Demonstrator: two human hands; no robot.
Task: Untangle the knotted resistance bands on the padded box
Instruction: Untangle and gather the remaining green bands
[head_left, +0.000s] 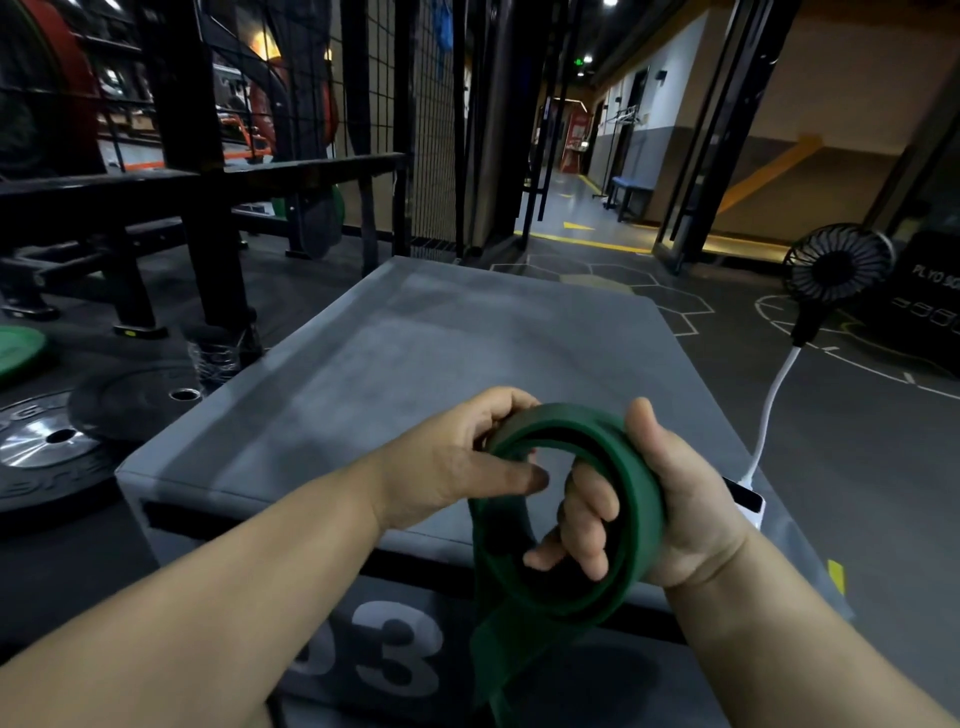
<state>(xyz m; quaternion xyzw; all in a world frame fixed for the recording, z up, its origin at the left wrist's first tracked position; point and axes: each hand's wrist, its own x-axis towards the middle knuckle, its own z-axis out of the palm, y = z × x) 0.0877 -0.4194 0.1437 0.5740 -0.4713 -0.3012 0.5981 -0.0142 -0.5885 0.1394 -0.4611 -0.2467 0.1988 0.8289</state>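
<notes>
green resistance band (639, 483) | coiled in loops, flat tail hanging | above grey padded box (415, 338), front edge

Both forearms extended forward, left hand (457, 462) pinching green band (639, 483), right hand (685, 499) gripping it, fingers (587, 519) curled through its coil

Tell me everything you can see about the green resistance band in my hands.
The green band is a wide, flat, dark green strip, rubbery-looking, coiled into a loop of overlapping layers. The right hand curls through the loop; the left hand pinches its upper left edge. A loose tail hangs down in front of the padded box. No knot shows.
</notes>
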